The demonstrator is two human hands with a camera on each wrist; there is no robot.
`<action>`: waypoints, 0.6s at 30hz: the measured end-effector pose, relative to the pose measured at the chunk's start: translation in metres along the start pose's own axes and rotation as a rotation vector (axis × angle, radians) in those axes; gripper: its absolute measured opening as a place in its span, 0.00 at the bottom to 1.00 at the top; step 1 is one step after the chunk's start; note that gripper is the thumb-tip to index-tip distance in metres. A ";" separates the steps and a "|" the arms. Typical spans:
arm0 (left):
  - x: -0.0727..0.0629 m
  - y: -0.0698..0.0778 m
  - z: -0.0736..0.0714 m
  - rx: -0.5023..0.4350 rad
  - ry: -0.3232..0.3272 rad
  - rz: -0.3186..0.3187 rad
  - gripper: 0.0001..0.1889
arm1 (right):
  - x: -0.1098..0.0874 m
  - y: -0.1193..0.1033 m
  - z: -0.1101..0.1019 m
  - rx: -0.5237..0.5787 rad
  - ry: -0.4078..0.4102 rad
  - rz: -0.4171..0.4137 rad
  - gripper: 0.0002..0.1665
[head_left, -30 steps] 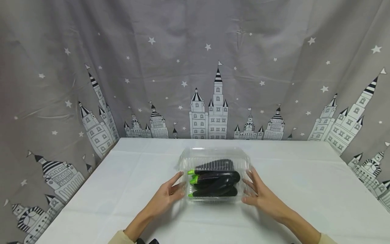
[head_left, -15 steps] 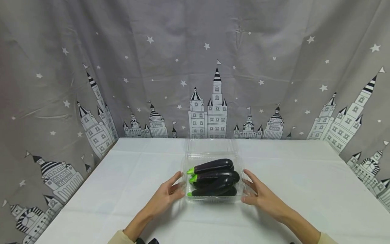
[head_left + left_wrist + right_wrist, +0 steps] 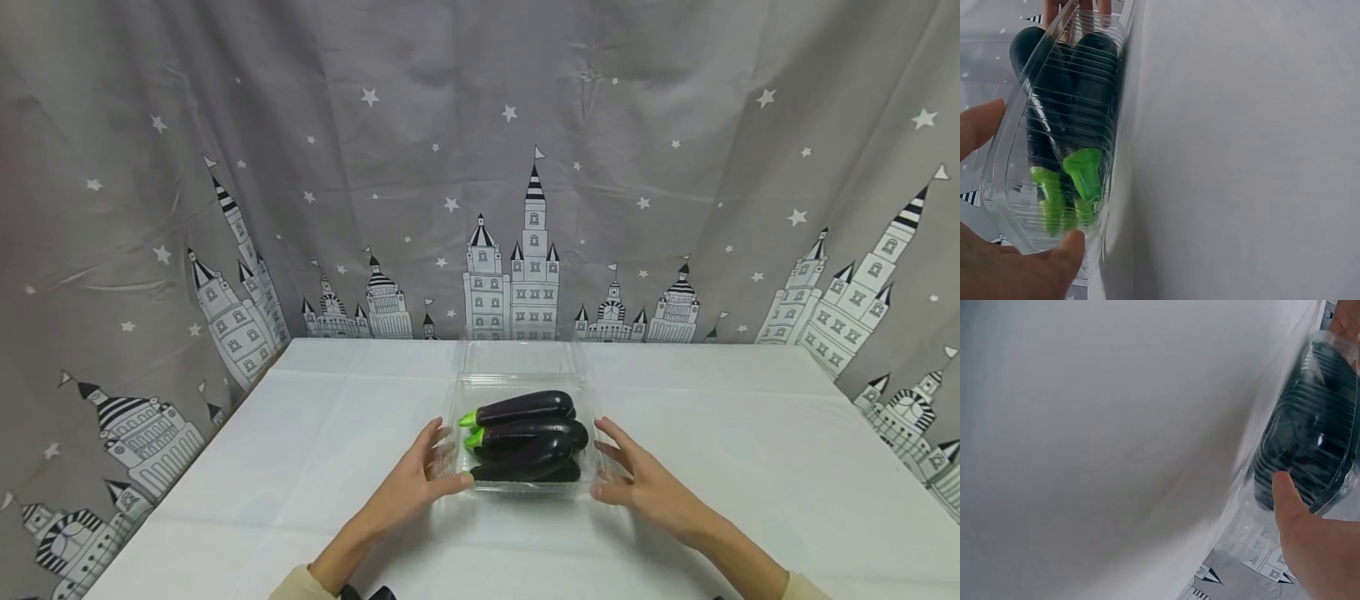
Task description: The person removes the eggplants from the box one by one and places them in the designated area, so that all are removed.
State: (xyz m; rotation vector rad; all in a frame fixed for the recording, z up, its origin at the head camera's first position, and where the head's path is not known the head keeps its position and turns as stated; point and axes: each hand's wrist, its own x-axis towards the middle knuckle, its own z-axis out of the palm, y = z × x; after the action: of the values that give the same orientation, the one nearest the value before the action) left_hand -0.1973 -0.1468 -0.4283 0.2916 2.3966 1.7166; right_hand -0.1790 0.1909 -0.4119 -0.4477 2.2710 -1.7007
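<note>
A clear plastic clamshell container stands on the white tabletop, its lid tipped back toward the curtain. Several dark purple eggplants with green caps lie piled inside, caps pointing left. My left hand rests along the left end, its thumb at the front left corner. On the opposite end, my right hand has its fingers along the side and its thumb at the front wall. The left wrist view shows the ribbed container wall and the left thumb touching near its lower corner. Neither hand lifts anything.
White cloth covers the table. Behind it hangs a grey curtain printed with castles and stars, which also runs along both sides. A small black object shows at the bottom edge by the left forearm.
The lid, tilted over the eggplants at first, has swung back away from them. My left thumb has moved right onto the front left corner; my right hand has barely moved.
</note>
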 end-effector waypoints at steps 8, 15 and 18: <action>0.005 0.002 -0.001 0.050 0.007 -0.002 0.61 | 0.003 -0.007 -0.005 -0.066 0.048 0.003 0.53; 0.017 0.004 -0.004 0.054 -0.025 0.034 0.62 | 0.010 -0.016 -0.008 -0.150 0.119 -0.039 0.48; 0.022 0.003 -0.004 0.074 -0.028 0.047 0.63 | 0.012 -0.021 -0.009 -0.180 0.156 -0.058 0.46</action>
State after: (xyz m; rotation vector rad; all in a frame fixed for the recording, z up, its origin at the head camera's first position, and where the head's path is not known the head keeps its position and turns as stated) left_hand -0.2192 -0.1436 -0.4249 0.3831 2.4560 1.6341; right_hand -0.1921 0.1883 -0.3892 -0.4365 2.5600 -1.6157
